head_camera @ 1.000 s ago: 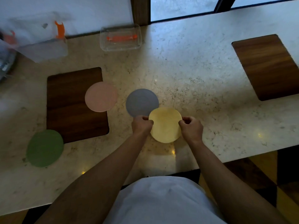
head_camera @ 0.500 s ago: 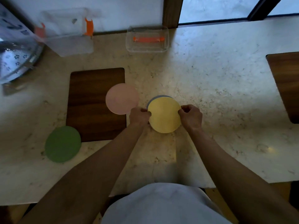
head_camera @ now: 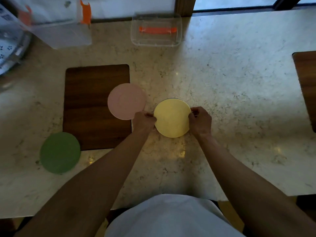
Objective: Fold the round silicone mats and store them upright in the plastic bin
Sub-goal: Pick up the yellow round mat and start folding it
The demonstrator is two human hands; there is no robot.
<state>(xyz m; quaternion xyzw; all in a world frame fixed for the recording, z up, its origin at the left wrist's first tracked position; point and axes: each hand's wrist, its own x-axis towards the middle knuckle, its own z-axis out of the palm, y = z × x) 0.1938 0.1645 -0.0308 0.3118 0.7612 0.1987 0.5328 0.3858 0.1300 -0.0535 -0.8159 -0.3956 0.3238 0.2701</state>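
Head view shows the left hand (head_camera: pixel 144 121) and right hand (head_camera: pixel 200 122) pinching opposite edges of the yellow mat (head_camera: pixel 171 118), which lies flat, so folding it in half looks like the next move.

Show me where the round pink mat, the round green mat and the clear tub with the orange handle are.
Round pink silicone mat (head_camera: pixel 126 101): head view, centre of its face.
Round green silicone mat (head_camera: pixel 60 152): head view, centre of its face.
Clear plastic tub with orange handle (head_camera: pixel 156 42): head view, near wall.
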